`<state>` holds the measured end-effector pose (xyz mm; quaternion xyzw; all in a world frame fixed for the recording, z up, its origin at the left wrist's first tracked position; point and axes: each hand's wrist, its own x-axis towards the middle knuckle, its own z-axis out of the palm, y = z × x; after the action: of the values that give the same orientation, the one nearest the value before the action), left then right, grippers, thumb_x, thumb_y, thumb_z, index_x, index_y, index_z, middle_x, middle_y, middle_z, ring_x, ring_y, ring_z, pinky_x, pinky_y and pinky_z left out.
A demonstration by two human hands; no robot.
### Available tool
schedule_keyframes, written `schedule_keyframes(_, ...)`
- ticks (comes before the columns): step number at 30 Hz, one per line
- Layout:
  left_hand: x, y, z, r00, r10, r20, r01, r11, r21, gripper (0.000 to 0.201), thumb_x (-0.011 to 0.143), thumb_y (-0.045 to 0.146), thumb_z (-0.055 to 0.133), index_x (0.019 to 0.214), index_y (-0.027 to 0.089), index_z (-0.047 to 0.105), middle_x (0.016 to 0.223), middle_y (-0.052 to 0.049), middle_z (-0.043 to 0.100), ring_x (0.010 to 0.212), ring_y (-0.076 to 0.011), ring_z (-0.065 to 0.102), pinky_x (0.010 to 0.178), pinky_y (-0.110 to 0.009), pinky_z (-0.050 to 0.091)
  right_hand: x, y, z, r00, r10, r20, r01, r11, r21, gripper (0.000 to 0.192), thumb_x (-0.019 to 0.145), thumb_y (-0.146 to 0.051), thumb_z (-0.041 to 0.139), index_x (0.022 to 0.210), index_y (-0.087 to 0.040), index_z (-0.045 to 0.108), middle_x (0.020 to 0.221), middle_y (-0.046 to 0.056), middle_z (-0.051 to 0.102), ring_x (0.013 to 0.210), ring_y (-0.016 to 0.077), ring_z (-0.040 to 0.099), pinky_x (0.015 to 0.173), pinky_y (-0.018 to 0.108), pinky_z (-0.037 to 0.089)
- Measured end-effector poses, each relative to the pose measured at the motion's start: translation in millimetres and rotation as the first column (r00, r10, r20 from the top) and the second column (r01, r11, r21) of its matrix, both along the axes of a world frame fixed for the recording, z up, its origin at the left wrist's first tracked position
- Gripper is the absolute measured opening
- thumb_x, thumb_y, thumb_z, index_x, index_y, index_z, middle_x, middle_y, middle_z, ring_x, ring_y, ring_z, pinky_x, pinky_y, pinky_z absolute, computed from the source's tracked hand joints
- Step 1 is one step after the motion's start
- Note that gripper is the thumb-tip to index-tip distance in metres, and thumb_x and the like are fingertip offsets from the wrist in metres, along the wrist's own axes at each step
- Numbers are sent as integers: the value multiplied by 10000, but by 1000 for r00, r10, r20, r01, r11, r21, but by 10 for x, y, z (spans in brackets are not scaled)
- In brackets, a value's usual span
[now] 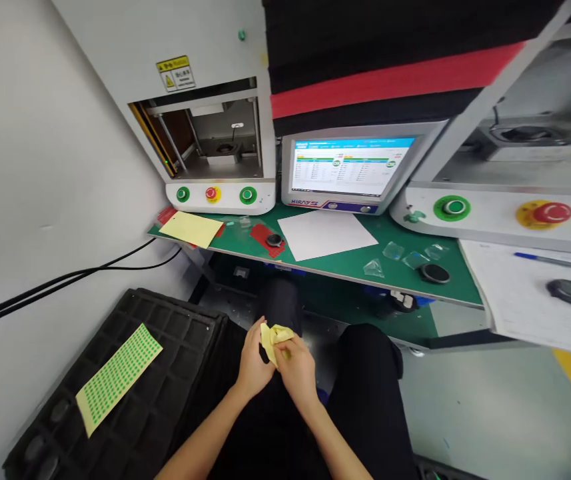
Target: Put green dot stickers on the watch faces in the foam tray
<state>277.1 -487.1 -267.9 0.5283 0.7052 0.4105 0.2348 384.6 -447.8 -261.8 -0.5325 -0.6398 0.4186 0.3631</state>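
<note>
A crumpled pale-yellow sheet [269, 343] is held in front of my lap; I cannot tell if it is paper or cloth. My left hand [254, 365] grips it from the left, with the thumb and fingers closed on its edge. From the right, my right hand [297, 371] pinches the same sheet between thumb and fingers. Whether something lies inside the folds is hidden. A sheet of green dot stickers [119, 377] lies on the black compartment tray [165, 393] to my left.
The green bench [325, 250] carries a yellow sheet [192, 228], white paper [328, 233], clear film pieces and dark round devices [434, 273]. Behind stand a monitor [350, 167] and test machines with green buttons [248, 195] and red buttons [552, 213]. Black cables [90, 269] cross at left.
</note>
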Motion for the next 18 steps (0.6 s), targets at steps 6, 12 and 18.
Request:
schedule_keyframes(6, 3, 23, 79, 987, -159, -2, 159, 987, -18, 655, 705, 75, 605, 1340, 189, 492, 1420, -125, 533, 1390, -273, 415, 1171, -532, 327, 108, 78, -126, 993, -105, 57, 113, 981, -155, 256, 736, -346, 569, 893, -150, 619, 895, 80, 673, 741, 189, 625, 684, 322, 487)
schedule_keyframes(12, 163, 38, 160, 975, -224, 9, 223, 974, 35, 515, 687, 49, 696, 1172, 212, 644, 1269, -86, 664, 1236, -244, 580, 1105, -460, 427, 352, 41, -105, 987, -130, 97, 148, 967, -209, 597, 667, -542, 545, 1097, -131, 593, 943, 145, 699, 760, 274, 658, 645, 357, 494)
schedule_keyframes(18, 294, -78, 223, 983, -183, -5, 183, 979, 85, 165, 692, 126, 774, 834, 195, 722, 967, -70, 760, 919, -219, 692, 870, -375, 552, 511, -132, -42, 999, 14, 49, -5, 983, -182, 551, 694, -561, 445, 965, -150, 693, 998, 166, 716, 950, 336, 672, 791, 428, 522)
